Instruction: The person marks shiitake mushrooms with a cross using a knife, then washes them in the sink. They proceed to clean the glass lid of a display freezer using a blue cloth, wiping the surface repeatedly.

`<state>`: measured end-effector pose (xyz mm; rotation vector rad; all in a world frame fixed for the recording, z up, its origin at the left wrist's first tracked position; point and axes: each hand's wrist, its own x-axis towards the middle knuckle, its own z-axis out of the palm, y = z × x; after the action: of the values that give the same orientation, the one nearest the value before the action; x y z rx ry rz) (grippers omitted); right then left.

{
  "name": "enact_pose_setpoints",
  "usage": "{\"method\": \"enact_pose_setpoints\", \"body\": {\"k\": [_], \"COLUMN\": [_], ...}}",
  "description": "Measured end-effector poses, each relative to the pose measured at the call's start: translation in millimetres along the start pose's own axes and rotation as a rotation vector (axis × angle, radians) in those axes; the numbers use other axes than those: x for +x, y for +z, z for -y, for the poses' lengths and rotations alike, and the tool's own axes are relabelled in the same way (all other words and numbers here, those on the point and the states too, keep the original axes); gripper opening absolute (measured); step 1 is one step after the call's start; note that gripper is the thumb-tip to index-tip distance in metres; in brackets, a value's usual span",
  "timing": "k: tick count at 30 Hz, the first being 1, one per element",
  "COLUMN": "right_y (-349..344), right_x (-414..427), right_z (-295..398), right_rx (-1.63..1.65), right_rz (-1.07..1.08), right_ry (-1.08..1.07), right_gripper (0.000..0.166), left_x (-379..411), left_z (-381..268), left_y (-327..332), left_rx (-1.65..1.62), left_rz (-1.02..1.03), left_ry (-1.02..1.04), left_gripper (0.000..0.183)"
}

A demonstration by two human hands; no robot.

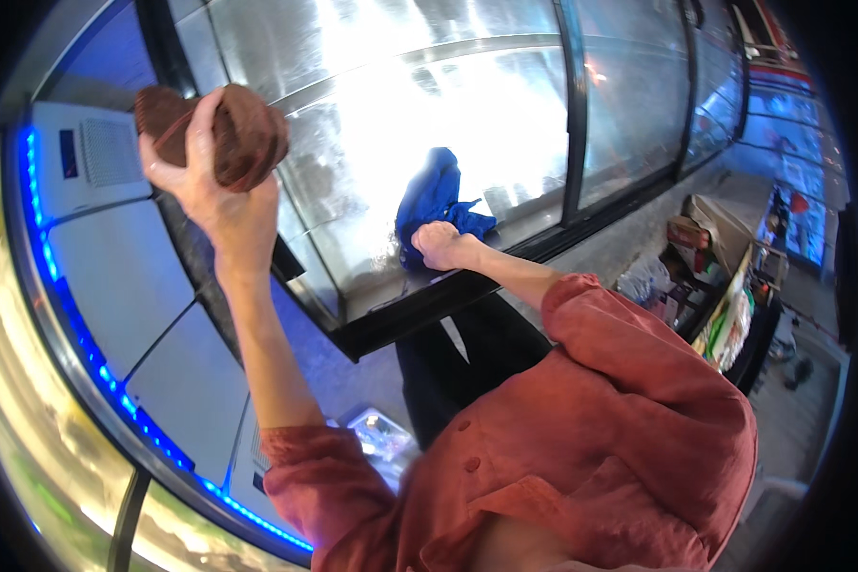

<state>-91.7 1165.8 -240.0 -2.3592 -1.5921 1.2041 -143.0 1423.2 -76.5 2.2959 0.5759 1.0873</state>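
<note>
A folded brown cloth point(247, 136) with a stitched edge is gripped in my left hand point(222, 193), raised at the upper left beside a black frame post. The thumb and fingers are spread around the bunched fabric. Lower and further right, my right hand point(440, 244) is closed into a fist on a crumpled blue cloth point(432, 193). That cloth rests on the shiny metal floor point(372, 143) of a black-framed case, close to its front rail point(415, 307). Strong glare washes out much of the metal, and the fingertips of my right hand are hidden.
Glass panels point(633, 93) in black frames run along the right side. White cabinet panels point(121, 264) edged by a blue light strip point(107, 375) curve down the left. Cartons point(686, 236) and plastic bags point(643, 279) crowd a box at the right. A clear plastic container point(379, 432) lies below.
</note>
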Motion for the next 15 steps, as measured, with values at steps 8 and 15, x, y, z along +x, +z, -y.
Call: {"method": "enact_pose_setpoints", "body": {"k": [8,15], "right_y": [-69.5,26.7], "right_x": [41.9,77.2], "right_z": [84.2,56.7], "right_rx": [0.447,-0.080], "right_rz": [0.142,-0.089], "right_ry": [-0.184,-0.398], "right_gripper": [0.063,0.049], "left_x": [-3.1,1.2], "left_z": [10.5,8.0], "left_y": [3.4,4.4], "left_rx": [0.081,0.085], "left_rz": [0.003,0.019], "left_ry": [0.064,0.088], "left_gripper": [0.056,0.055]}}
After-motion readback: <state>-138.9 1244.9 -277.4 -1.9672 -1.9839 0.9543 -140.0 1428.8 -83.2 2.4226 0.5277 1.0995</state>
